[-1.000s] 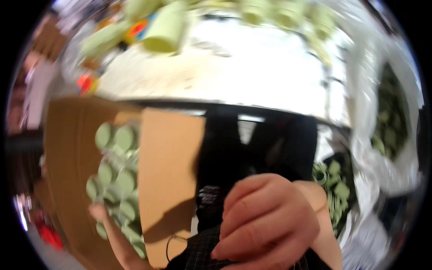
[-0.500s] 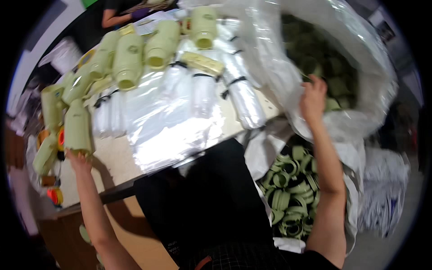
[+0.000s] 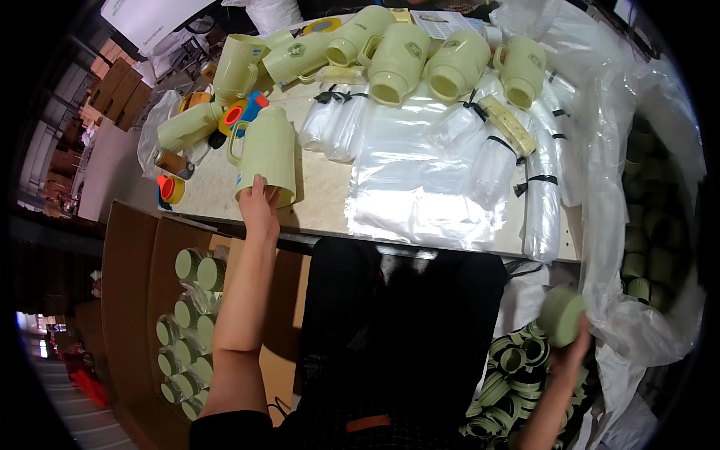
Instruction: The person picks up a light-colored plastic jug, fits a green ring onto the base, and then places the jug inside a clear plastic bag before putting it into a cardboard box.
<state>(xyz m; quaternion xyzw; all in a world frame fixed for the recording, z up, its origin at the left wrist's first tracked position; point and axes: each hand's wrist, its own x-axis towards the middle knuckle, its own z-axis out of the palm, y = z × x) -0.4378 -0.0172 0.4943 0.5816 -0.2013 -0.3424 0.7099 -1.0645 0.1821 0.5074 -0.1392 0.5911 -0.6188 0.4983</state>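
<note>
A pale green jug body (image 3: 266, 150) with a side handle stands or leans at the table's near left. My left hand (image 3: 260, 210) grips its near rim, fingers on the outside. Low on the right, my right hand (image 3: 574, 349) holds a round green cap (image 3: 562, 316), smeared by motion. That cap is above a sack of green ring-shaped parts (image 3: 512, 360) and beside a large clear plastic bag (image 3: 607, 247) with more green round parts inside. Several similar jugs (image 3: 400, 60) lie or stand along the table's far side.
Clear plastic sheets (image 3: 420, 202) lie mid-table, with rolled plastic bags (image 3: 541, 217) tied in black beside them. Tape dispensers (image 3: 238, 112) and a can (image 3: 172, 163) are on the left. Below, an open cardboard box (image 3: 135, 277) contains several green-capped items.
My right hand has come out of the large plastic bag and now holds a green cap, lower down. The view has turned left; my left hand stays at the jug's rim.
</note>
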